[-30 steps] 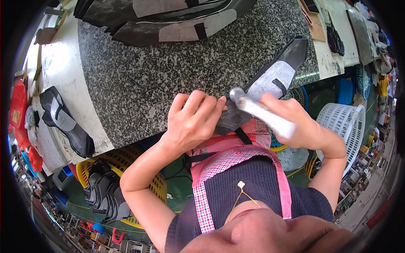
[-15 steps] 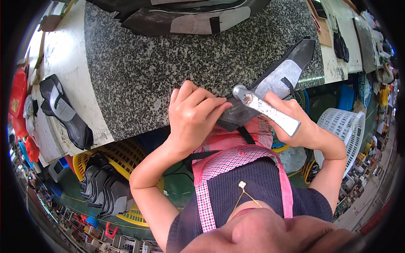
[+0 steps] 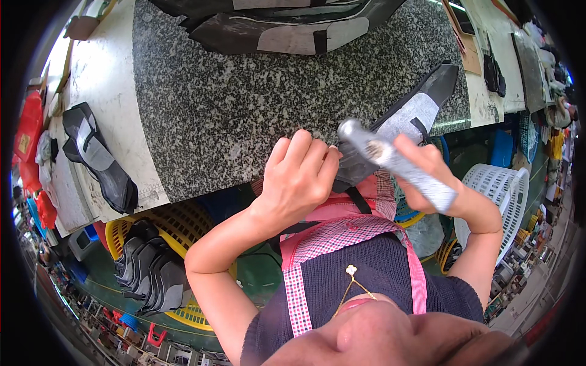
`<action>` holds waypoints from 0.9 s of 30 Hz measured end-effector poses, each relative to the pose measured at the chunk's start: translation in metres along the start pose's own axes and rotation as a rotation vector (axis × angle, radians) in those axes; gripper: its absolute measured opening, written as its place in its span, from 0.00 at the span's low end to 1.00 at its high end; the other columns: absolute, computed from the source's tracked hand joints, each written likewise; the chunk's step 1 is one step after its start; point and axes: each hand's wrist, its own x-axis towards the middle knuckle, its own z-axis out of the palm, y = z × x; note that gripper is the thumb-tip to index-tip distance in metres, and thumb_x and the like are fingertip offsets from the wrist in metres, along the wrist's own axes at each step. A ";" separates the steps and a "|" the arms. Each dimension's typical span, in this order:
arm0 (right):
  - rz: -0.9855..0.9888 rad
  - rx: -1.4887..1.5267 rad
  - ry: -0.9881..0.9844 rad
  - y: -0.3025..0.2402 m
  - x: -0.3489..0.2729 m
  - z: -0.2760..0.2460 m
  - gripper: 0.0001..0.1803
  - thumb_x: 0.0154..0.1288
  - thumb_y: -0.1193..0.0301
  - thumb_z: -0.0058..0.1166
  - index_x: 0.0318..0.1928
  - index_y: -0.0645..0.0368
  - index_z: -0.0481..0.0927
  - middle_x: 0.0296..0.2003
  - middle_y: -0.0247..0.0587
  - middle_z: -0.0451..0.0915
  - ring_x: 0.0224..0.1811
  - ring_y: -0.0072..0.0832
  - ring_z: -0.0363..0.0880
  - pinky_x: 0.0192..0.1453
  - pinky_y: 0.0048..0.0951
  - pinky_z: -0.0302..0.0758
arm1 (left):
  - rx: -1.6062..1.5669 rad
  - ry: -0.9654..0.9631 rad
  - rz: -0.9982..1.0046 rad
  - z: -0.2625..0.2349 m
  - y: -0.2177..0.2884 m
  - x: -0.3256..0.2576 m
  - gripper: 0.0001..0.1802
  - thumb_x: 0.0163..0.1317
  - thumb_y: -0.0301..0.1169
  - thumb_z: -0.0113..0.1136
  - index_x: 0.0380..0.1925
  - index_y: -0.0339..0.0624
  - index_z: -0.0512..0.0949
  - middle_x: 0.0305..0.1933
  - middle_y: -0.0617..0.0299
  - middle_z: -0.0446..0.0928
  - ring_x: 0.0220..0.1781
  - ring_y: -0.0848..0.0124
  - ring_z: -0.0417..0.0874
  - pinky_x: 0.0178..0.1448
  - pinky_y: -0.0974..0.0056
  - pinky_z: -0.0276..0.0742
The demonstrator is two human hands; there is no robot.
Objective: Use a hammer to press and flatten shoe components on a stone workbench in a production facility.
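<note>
- Counter [image 3: 232, 116] of speckled granite lies just beyond both grips.
- Shoe upper piece [image 3: 406, 125], dark with a grey patch: thin, floppy, light; pinch near its edge. Left hand [image 3: 299, 177] closes on its lower end.
- Hammer [image 3: 390, 161]: rigid, heavier; right hand [image 3: 436, 177] wraps its handle.

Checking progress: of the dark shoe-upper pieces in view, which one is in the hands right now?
The dark upper piece with the grey panel at the granite slab's right front edge; left hand presses it, right hand holds a hammer. The others lie untouched.
</note>
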 end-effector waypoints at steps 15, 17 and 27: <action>0.041 0.177 0.055 0.003 0.022 0.013 0.15 0.70 0.79 0.44 0.54 0.69 0.75 0.32 0.51 0.81 0.35 0.34 0.84 0.39 0.34 0.77 | 0.197 0.112 0.167 0.046 0.026 -0.015 0.27 0.55 0.35 0.56 0.53 0.30 0.77 0.54 0.51 0.78 0.54 0.61 0.80 0.59 0.60 0.77; 0.078 0.165 0.327 0.041 -0.008 0.027 0.21 0.76 0.69 0.42 0.60 0.72 0.72 0.31 0.39 0.79 0.33 0.26 0.77 0.36 0.29 0.75 | 0.319 0.152 0.193 0.062 0.028 -0.010 0.27 0.57 0.35 0.56 0.56 0.33 0.76 0.56 0.53 0.77 0.54 0.61 0.79 0.54 0.59 0.77; -0.132 0.965 0.856 0.017 -0.024 -0.027 0.21 0.78 0.49 0.42 0.39 0.54 0.66 0.21 0.23 0.59 0.16 0.09 0.52 0.17 0.14 0.49 | -0.390 0.547 -0.880 -0.114 -0.013 -0.028 0.12 0.63 0.21 0.61 0.46 0.29 0.78 0.39 0.59 0.79 0.44 0.68 0.77 0.51 0.63 0.73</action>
